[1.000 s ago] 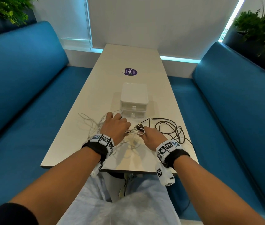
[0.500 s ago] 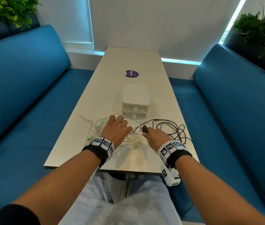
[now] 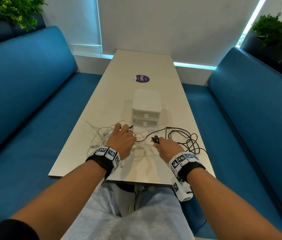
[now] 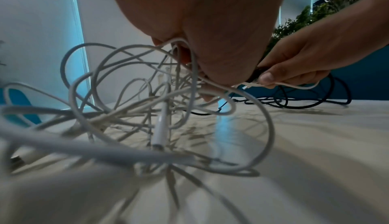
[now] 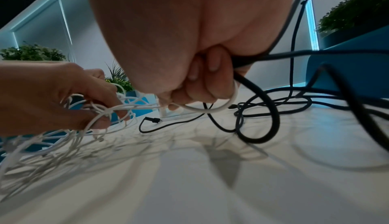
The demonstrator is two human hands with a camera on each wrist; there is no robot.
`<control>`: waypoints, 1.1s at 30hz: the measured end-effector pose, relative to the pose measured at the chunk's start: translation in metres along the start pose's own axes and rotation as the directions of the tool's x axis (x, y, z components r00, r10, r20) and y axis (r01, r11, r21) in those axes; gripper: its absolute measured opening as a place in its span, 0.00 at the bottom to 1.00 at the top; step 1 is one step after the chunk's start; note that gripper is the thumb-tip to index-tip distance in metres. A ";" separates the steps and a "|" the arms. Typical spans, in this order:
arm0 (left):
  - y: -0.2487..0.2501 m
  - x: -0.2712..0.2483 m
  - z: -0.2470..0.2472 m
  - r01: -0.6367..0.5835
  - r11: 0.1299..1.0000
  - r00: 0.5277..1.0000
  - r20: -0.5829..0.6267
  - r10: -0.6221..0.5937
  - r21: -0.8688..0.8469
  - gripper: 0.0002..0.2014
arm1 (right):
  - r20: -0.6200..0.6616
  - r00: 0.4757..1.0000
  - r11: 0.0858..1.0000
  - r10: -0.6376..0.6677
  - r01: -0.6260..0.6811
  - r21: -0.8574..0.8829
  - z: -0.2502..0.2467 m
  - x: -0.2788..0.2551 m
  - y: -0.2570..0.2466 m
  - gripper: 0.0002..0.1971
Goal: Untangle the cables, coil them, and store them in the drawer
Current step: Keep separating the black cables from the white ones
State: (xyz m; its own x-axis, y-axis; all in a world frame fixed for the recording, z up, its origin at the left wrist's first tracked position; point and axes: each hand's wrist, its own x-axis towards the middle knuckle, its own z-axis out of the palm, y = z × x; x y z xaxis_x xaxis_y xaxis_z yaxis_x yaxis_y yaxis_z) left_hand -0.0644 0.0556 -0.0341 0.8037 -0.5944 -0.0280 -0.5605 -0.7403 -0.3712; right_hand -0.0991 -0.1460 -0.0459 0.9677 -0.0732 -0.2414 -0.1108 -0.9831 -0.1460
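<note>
Evidently the cables were still tangled: a loose nest of thin white cables (image 3: 105,135) lay at centre-left of the head view on the bench (image 3: 147,168), and thicker black cables (image 3: 187,139) looped to the right of them, both just in front of the small white drawer unit (image 3: 145,108), whose two drawers looked closed. The left hand (image 3: 122,139) sat on the white nest with its fingers curled down into the strands, gathering several of them, as the right wrist view showed at left. The right hand (image 3: 167,148) was closed around a bundle of black plug ends and also held a white strand looped under its fingers (image 5: 202,91). These cables looked light and limp, the white ones thin and springy enough to hold open loops, the black ones stiffer and heavier; neither seemed fragile, though sharp tugs would probably tighten any knot. A sound hold would likely be at a plug end, feeding that end back through the loops rather than pulling mid-length. A thin black lead (image 5: 168,124) ran between the two piles.
</note>
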 end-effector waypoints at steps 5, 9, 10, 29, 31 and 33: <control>-0.002 0.004 -0.001 0.017 0.999 0.999 -0.037 -0.018 -0.034 0.09 | -0.006 1.000 0.999 -0.009 0.009 -0.032 -0.003 -0.004 0.005 0.19; 0.000 0.007 -0.001 0.023 0.999 0.992 -0.124 -0.026 -0.026 0.18 | -0.007 1.000 1.000 -0.006 0.005 -0.019 -0.006 -0.005 0.007 0.19; 0.001 0.005 0.000 0.020 1.000 0.992 -0.126 -0.023 -0.023 0.14 | -0.009 1.000 1.000 -0.005 0.005 -0.020 -0.006 -0.005 0.008 0.19; -0.013 0.006 0.004 0.041 0.910 0.989 -0.115 -0.096 -0.413 0.07 | -0.016 0.997 0.996 0.078 -0.078 0.035 -0.004 -0.007 0.015 0.19; -0.011 0.009 0.005 0.088 0.912 0.988 -0.083 -0.132 -0.401 0.08 | -0.020 0.998 0.998 0.066 -0.065 0.024 -0.004 -0.007 0.014 0.19; -0.009 0.011 0.006 0.114 0.915 0.986 -0.069 -0.152 -0.386 0.08 | -0.018 0.998 0.998 0.063 -0.063 0.021 -0.005 -0.008 0.015 0.19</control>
State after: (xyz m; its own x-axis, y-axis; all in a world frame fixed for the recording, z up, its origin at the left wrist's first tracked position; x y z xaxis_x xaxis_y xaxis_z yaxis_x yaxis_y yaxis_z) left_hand -0.0493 0.0580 -0.0363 0.8640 -0.4950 0.0926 -0.4983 -0.8669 0.0155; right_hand -0.1078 -0.1614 -0.0413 0.9627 -0.1380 -0.2326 -0.1759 -0.9727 -0.1510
